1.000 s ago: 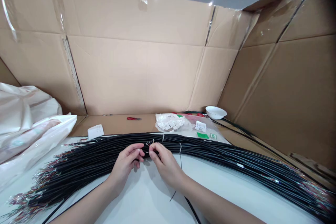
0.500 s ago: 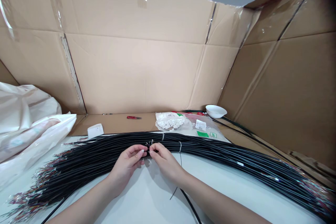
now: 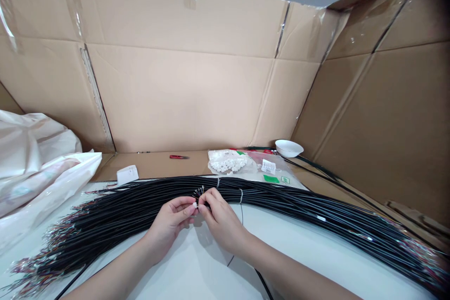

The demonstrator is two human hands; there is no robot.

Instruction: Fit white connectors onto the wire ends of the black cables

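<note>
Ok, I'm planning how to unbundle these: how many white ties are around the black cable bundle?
2 ties: one above the right hand, one further right. Others may be hidden.

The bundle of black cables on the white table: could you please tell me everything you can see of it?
The bundle of black cables is many long, thin, rubbery-looking cables lying side by side in a wide arch across the white table. Both ends fan into fine multicoloured wires. Two thin white ties circle it near the middle. Thin wire ends poke up there, where the left hand pinches a small white connector and the right hand holds the wires.
</note>
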